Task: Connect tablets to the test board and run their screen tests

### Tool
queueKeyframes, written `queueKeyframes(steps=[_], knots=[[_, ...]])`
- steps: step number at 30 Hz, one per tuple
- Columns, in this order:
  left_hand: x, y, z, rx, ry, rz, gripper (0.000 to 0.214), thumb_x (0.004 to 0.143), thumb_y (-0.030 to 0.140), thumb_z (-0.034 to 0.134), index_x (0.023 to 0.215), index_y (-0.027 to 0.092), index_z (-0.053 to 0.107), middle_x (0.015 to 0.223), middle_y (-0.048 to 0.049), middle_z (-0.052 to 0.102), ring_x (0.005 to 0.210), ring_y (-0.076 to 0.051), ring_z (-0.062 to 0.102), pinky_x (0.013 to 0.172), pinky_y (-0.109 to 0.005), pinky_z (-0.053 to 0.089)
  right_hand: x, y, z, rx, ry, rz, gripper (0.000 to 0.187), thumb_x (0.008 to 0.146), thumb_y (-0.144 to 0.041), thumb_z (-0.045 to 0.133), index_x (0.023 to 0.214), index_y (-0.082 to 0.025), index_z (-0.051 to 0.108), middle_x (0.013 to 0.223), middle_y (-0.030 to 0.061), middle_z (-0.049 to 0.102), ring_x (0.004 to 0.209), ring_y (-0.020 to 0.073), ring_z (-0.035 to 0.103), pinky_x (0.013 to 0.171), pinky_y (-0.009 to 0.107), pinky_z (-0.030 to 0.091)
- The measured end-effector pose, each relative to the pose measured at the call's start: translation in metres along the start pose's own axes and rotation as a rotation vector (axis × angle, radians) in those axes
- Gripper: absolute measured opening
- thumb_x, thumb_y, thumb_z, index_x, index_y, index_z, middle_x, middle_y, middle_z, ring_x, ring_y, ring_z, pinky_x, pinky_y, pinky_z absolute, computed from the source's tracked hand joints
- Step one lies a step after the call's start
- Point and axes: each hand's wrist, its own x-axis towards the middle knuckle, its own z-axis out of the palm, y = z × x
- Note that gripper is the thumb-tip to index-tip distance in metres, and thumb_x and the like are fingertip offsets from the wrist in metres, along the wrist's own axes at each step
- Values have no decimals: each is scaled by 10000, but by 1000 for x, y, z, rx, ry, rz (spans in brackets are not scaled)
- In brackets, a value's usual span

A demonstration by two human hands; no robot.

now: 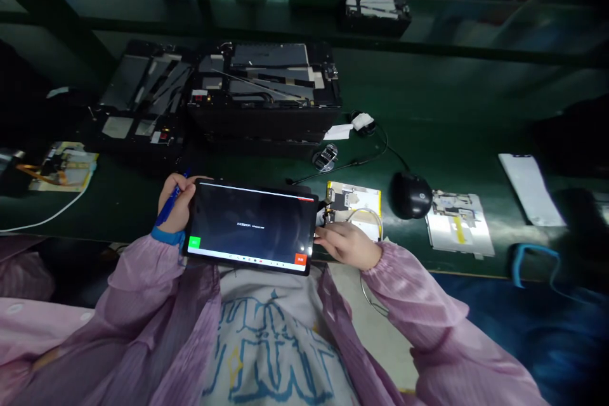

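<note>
A black tablet (252,225) is held tilted in front of my body, its dark screen lit with a line of white text, a green box at lower left and a red box at lower right. My left hand (176,206) grips the tablet's left edge, with a blue pen (167,208) also tucked in it. At the right edge, the fingers of my right hand (351,245) pinch what looks like the end of a light cable (373,211); the plug itself is mostly hidden. Behind this hand lies an opened device part with yellow edging (359,198).
Stacks of dark tablet housings (266,124) stand behind the tablet. To the right are a black mouse (412,195), a silver panel with parts (460,228) and a white strip (531,190). A circuit assembly (66,165) with a white cable lies left. A shelf runs along the back.
</note>
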Motion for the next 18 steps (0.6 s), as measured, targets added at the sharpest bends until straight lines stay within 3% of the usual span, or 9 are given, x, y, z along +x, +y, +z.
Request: queueKeyframes(steps=[5, 8, 11, 15, 18], knots=[[2, 0, 1, 3, 19, 12, 392, 736, 351, 723, 744, 238, 348, 823, -31, 699, 797, -231, 682, 721, -359, 543, -3, 5, 4, 17, -24, 10, 270, 1005, -276, 376, 948, -147, 606, 642, 36, 622, 530, 130, 559, 500, 253, 419], [3, 0, 1, 11, 24, 26, 401, 729, 351, 725, 735, 237, 340, 800, -31, 694, 800, -246, 681, 734, -387, 547, -11, 10, 3, 49, -51, 98, 330, 990, -404, 413, 916, -171, 634, 607, 26, 618, 531, 131, 578, 514, 253, 449], [3, 1, 1, 16, 10, 23, 392, 735, 348, 717, 732, 238, 340, 803, -34, 697, 789, -246, 678, 752, -399, 543, -13, 11, -2, 103, 20, 180, 350, 943, -483, 486, 935, -175, 651, 647, 43, 657, 572, 146, 618, 554, 265, 495], [2, -2, 0, 11, 0, 15, 375, 747, 342, 709, 736, 240, 348, 824, -38, 709, 773, -234, 678, 742, -378, 532, 8, 20, -12, 95, 109, 373, 225, 942, -354, 524, 973, -182, 665, 811, 78, 719, 692, 171, 666, 636, 291, 530], [2, -5, -3, 13, 0, 8, 364, 761, 339, 700, 742, 237, 351, 851, -44, 719, 795, -231, 681, 752, -369, 521, 37, 42, -13, 80, 72, 570, 193, 907, -260, 526, 977, -175, 685, 881, 83, 735, 784, 200, 689, 700, 311, 536]])
